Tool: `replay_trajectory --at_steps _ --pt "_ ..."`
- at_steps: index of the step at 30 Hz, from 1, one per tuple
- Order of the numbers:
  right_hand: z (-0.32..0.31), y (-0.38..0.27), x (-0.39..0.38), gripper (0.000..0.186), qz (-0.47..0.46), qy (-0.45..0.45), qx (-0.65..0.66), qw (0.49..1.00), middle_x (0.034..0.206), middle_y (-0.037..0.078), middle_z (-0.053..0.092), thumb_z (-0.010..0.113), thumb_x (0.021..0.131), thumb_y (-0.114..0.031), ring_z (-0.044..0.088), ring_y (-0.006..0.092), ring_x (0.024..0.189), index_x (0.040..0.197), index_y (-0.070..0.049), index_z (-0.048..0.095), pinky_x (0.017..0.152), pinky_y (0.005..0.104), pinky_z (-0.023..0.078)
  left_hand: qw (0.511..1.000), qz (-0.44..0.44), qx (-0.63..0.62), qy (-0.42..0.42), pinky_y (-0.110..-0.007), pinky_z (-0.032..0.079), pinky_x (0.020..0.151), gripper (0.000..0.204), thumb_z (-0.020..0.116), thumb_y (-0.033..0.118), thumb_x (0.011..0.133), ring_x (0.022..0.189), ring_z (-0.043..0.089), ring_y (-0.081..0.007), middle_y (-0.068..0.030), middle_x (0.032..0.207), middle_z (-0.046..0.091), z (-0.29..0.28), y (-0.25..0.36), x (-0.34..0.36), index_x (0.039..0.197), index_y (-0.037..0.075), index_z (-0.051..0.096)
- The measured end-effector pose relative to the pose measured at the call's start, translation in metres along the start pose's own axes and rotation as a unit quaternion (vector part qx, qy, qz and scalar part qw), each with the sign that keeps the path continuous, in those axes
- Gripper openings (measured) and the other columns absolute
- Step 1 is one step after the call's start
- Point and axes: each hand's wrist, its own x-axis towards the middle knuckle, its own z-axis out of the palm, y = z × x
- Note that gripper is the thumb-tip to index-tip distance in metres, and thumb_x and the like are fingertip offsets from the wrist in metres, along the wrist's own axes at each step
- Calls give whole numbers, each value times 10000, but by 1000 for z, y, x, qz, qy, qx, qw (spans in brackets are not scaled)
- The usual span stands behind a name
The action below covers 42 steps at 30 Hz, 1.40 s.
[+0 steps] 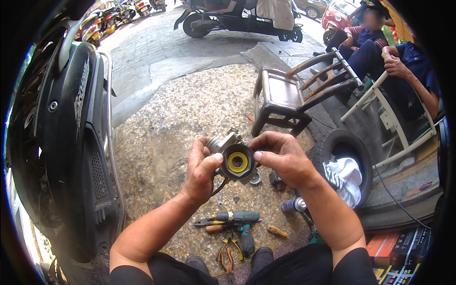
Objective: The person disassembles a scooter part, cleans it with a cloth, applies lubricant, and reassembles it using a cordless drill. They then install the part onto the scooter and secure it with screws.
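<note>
A metal carburetor-like part (236, 162) with a yellow ring inside its round dark opening is held between both hands, its opening turned up toward me. My left hand (202, 168) grips its left side, thumb beside the opening, and a dark cable or hose curves down behind it. My right hand (282, 159) holds the right side with thumb and fingers. Beneath it on the speckled floor (166, 109) lie a small round metal piece (255, 179), a teal drill (246, 230), several pliers (227, 251), a screwdriver (278, 232) and a spray can (293, 205).
A dark scooter (66, 142) fills the left side. A wooden chair (280, 88) stands ahead, with a tyre (358, 156) holding a white cloth (343, 180) at right. Two other people (418, 71) sit beyond a cream metal frame (399, 137). Boxes (384, 249) lie lower right.
</note>
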Motion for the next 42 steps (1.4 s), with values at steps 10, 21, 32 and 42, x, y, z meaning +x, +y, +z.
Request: replay_trajectory --at_steps 10,21,32,42 --pt "3 4 0 163 -3 5 -39 999 993 70 712 684 941 -49 658 123 911 1073 47 696 837 279 543 998 32 46 -11 -305 469 847 617 663 278 816 941 545 -150 -108 1037 575 -2 0 0 1293 -28 421" --pt "4 4 -1 151 23 27 -69 997 914 35 683 700 965 -103 623 86 849 1026 35 688 746 248 521 997 42 59 -35 -291 510 794 597 694 183 807 918 582 -139 -103 1029 583 2 9 -5 1287 -1 392" --pt "14 6 -3 201 -193 57 -245 948 1052 119 664 681 901 29 698 223 899 1078 -66 694 728 348 595 997 37 62 -40 -281 522 768 564 705 172 813 894 595 -128 -98 1007 596 3 10 -5 1251 -14 402" --pt "15 6 -5 378 -339 48 -440 830 1129 191 626 696 814 93 702 319 943 1149 -80 731 777 372 594 996 35 66 -40 -273 519 725 554 700 159 809 853 589 -119 -98 983 601 1 11 -4 1241 -24 405"
